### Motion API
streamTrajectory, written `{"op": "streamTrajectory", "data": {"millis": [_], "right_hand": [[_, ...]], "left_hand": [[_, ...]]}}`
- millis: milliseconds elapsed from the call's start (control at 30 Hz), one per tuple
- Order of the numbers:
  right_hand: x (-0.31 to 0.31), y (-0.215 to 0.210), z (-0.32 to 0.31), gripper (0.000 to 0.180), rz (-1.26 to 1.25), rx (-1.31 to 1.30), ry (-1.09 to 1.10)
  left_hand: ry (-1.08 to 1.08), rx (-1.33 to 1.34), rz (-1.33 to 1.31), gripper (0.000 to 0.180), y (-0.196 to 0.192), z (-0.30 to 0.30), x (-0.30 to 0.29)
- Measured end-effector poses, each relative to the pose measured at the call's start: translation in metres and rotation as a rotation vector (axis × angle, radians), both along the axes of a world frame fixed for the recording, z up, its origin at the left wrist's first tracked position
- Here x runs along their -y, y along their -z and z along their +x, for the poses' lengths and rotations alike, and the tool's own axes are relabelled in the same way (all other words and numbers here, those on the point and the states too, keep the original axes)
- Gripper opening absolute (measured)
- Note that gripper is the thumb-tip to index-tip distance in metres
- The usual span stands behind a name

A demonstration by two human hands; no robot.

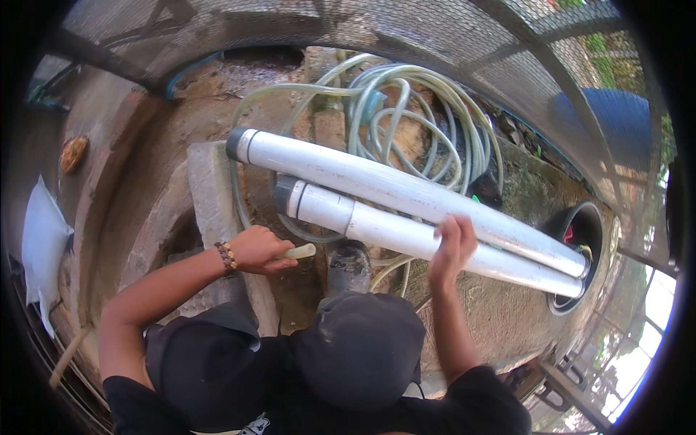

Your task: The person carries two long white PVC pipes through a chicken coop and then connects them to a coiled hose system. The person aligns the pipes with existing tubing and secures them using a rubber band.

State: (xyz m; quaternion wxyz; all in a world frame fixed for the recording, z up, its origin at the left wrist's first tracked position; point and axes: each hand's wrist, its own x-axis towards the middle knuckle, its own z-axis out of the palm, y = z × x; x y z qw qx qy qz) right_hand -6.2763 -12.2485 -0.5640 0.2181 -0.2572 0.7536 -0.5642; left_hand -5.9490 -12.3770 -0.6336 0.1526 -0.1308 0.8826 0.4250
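My left hand [257, 249] is closed round a pale, translucent hose end [301, 251], whose cut tip sticks out to the right. A beaded bracelet circles that wrist. My right hand [452, 250] is raised in front of the lower white pipe [391, 233], its fingers curled inward; anything inside them is hidden. Whether it touches the pipe, I cannot tell. Beyond lies a second white pipe [348, 170], nearly parallel. Both pipes have dark caps at their left ends, and their right ends reach a black bucket [596, 217].
A coiled clear hose [478, 138] lies behind the pipes, near a mesh fence [348, 32]. A concrete slab [210, 185] stands left of the pipes. A white sack [43, 239] is at far left. Beyond the mesh at right is a blue barrel [602, 116].
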Motion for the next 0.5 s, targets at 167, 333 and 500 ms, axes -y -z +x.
{"op": "streamTrajectory", "data": {"millis": [167, 333, 500], "right_hand": [[-0.111, 0.063, 0.003, 0.04, 0.02, 0.415, 1.017], [-0.11, 0.089, -0.035, 0.077, -0.423, 0.738, 0.771], [-0.091, 0.079, -0.039, 0.08, -0.398, 0.747, 0.947]], "left_hand": [[0.069, 0.013, -0.04, 0.04, 0.001, -0.011, 0.009], [0.119, 0.089, -0.086, 0.041, -0.007, -0.014, 0.013], [0.055, 0.091, -0.088, 0.038, -0.013, 0.001, 0.015]]}}
